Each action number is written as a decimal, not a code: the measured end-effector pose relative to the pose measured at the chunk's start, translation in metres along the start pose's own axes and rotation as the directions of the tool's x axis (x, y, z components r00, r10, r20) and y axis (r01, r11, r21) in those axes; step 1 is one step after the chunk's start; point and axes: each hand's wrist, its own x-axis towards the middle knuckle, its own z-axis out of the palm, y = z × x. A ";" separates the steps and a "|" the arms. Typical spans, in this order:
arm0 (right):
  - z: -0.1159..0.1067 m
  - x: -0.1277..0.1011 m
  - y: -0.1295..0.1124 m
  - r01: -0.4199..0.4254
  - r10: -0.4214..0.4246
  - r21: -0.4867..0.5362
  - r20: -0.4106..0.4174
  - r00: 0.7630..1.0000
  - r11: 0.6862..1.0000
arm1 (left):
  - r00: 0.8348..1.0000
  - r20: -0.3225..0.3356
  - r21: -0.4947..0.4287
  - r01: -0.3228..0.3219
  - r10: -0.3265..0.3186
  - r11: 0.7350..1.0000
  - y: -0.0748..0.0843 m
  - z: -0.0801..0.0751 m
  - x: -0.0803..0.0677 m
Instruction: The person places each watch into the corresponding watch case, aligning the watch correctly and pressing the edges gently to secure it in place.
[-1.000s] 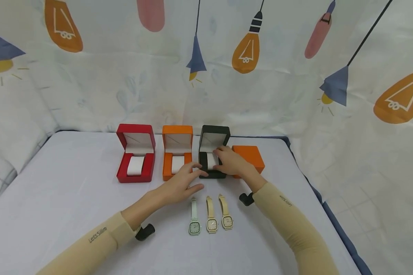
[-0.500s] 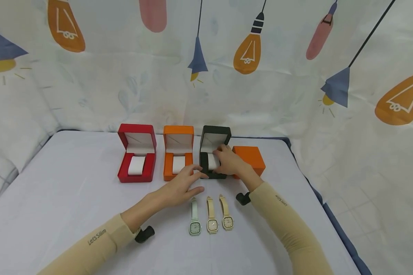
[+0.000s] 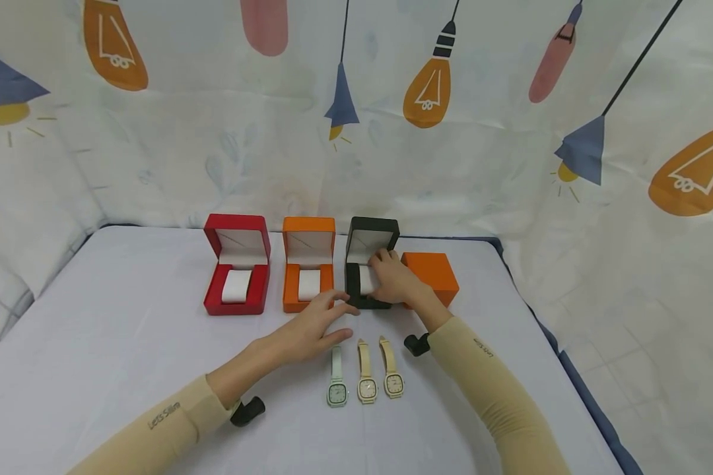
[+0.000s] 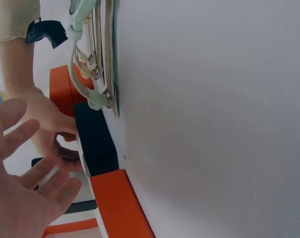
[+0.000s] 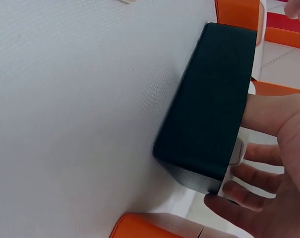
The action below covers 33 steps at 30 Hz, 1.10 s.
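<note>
I see right hand (image 3: 395, 280) gripping black box (image 3: 365, 277), fingers curled over its white cushion. Black box stands open near table's (image 3: 113, 343) far edge. Left hand (image 3: 311, 326) open, fingers spread, just in front of black box, near orange box (image 3: 307, 274). Red box (image 3: 236, 272) further left. Closed orange box (image 3: 435, 274) right of black one. Three watches (image 3: 365, 371) lie nearer front edge.

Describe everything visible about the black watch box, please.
The black watch box stands open, third in a row of boxes on the white table, its lid upright with a white lining. A white cushion sits inside. The right hand grips it, fingers on the cushion. The left hand lies just before it.
</note>
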 end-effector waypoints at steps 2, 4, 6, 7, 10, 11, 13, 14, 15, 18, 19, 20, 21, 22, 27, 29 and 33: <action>0.000 0.000 -0.001 0.001 -0.001 -0.019 0.005 1.000 1.000 | 1.000 0.003 -0.004 -0.005 0.005 1.000 0.001 0.000 -0.002; 0.000 0.001 -0.001 -0.004 0.004 -0.026 0.004 1.000 1.000 | 1.000 0.002 -0.005 -0.013 0.013 1.000 0.001 0.001 -0.003; 0.000 0.001 -0.002 -0.008 0.008 -0.024 -0.001 1.000 1.000 | 1.000 0.001 -0.003 -0.017 0.017 1.000 0.002 0.001 -0.004; 0.001 0.000 -0.002 -0.009 0.009 -0.018 -0.004 1.000 1.000 | 1.000 0.001 -0.003 -0.018 0.018 1.000 0.002 0.001 -0.005; 0.002 0.000 -0.003 -0.012 0.012 -0.001 -0.015 1.000 1.000 | 1.000 -0.004 -0.004 -0.024 0.024 1.000 0.002 0.002 -0.008; 0.002 -0.001 -0.003 -0.011 0.011 0.003 -0.020 1.000 1.000 | 1.000 -0.007 -0.005 -0.027 0.027 1.000 0.002 0.002 -0.008; 0.003 -0.001 -0.003 -0.010 0.010 0.006 -0.028 1.000 1.000 | 0.999 -0.014 -0.008 -0.034 0.034 0.999 0.002 0.003 -0.010; 0.004 -0.001 -0.003 -0.009 0.010 0.003 -0.033 0.999 1.000 | 0.999 -0.017 -0.010 -0.033 0.033 0.999 0.003 0.003 -0.011; 0.004 -0.002 -0.004 -0.009 0.009 0.002 -0.039 0.999 1.000 | 0.999 -0.019 -0.012 -0.030 0.030 0.999 0.003 0.004 -0.012; 0.006 -0.002 -0.004 -0.006 0.006 -0.008 -0.057 0.998 1.000 | 1.000 -0.021 -0.012 -0.018 0.018 1.000 0.004 0.005 -0.016; 0.007 -0.003 -0.003 -0.004 0.004 -0.012 -0.065 0.998 1.000 | 1.000 -0.019 -0.012 -0.012 0.012 1.000 0.004 0.006 -0.017; 0.007 -0.003 -0.003 -0.002 0.001 -0.017 -0.073 0.997 1.000 | 1.000 -0.017 -0.015 -0.007 0.007 1.000 0.004 0.006 -0.018; 0.008 -0.003 -0.003 0.001 -0.003 -0.018 -0.081 0.997 1.000 | 1.000 -0.016 -0.018 -0.004 0.004 1.000 0.004 0.006 -0.018; 0.008 -0.004 -0.003 0.005 -0.007 -0.020 -0.089 0.996 1.000 | 1.000 -0.015 -0.021 -0.002 0.002 1.000 0.005 0.007 -0.019; 0.009 -0.006 -0.002 0.020 -0.020 0.003 -0.124 0.992 1.000 | 1.000 -0.009 -0.035 0.008 -0.008 0.999 0.004 0.009 -0.022; 0.009 -0.008 -0.002 0.021 -0.016 0.032 -0.132 0.991 0.999 | 1.000 -0.003 -0.040 0.009 -0.010 0.999 0.004 0.009 -0.023; 0.008 -0.010 -0.002 0.018 -0.001 0.111 -0.147 0.989 0.994 | 1.000 0.005 -0.046 0.012 -0.012 0.999 0.006 0.010 -0.025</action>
